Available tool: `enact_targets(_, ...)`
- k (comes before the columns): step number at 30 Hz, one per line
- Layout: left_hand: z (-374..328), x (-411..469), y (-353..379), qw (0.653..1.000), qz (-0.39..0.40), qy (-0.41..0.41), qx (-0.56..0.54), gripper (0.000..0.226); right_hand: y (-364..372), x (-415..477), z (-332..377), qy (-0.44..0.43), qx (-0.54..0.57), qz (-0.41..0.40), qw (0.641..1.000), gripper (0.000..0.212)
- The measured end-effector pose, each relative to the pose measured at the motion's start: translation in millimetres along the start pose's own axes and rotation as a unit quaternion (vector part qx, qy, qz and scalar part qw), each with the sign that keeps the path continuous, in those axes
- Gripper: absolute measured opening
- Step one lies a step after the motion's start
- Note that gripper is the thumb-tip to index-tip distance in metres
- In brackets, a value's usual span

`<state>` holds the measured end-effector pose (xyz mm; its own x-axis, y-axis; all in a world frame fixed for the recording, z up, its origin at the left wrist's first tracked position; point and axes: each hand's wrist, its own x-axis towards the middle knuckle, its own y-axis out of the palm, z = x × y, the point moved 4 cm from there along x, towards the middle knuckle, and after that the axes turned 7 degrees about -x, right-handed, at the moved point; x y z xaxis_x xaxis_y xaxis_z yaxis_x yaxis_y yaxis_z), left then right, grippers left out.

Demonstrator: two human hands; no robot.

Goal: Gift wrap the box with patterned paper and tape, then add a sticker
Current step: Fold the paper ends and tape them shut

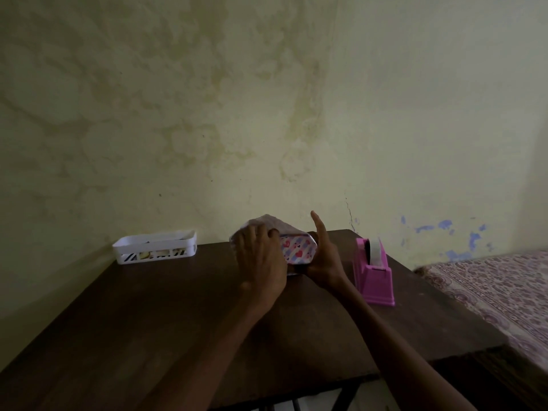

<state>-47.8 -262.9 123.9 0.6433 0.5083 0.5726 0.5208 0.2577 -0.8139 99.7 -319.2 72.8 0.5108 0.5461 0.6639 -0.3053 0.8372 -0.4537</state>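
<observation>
Box (296, 247), wrapped in patterned paper (hearts, pastel stripes), is at the far middle of the table (178, 321), close to the wall. It's tilted, with the far end raised and the near lower edge down by the tabletop. Can't tell if it actually touches the wood; the hands block that.

Left hand (261, 256) is on the box's left side and top, fingers curled over the paper, gripping it. The paper under that hand looks bunched and loose at the upper left.

Right hand (323, 259) is against the box's right/near end. One digit sticks straight up, clear of the paper. The other fingers are hidden behind the box, so I can't tell if they wrap around it or just brace it.

Both forearms come in from the lower edge of the view.

Pink tape dispenser (375, 277) stands just to the right of the right hand, with a tape roll (376, 250) seated in it. They are near each other but not touching.

White slotted basket (154, 247) sits at the back left of the table, well apart from the box. There are small items inside, too dim to identify.

Stained yellowish wall (267, 99) behind. Patterned bed cover (504, 289) past the table's right edge.
</observation>
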Motion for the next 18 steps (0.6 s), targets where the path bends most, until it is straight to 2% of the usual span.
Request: enact_targets(18, 3.0, -2.5, -2.0, 0.999, -0.030, -0.004, -0.010, 0.049, 2.5, 1.5, -7.9, -0.009, 0.003, -0.002, 1.000, 0.127)
